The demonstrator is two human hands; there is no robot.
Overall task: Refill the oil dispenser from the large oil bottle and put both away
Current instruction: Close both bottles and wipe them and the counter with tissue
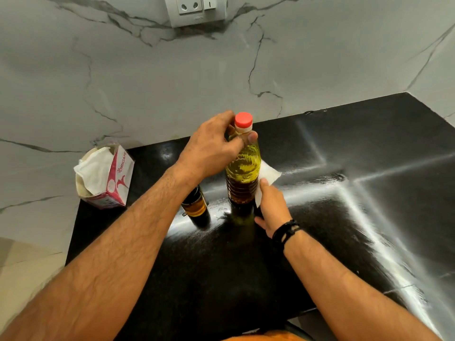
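Upright at frame centre on glossy black stone counter (344,242): tall clear plastic oil bottle (242,168), red cap (243,120) on. Gripped round the neck by left hand (211,148); wiped low on its side by right hand (272,207) pressing white paper tissue (267,177). Just left, partly hidden under the forearm: small dark-capped glass oil dispenser (195,205); farther left, pink-and-white tissue box (105,175).

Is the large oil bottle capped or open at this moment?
Capped. The red cap sits on the neck of the large oil bottle, which stands upright on the black counter while the left hand grips its neck.
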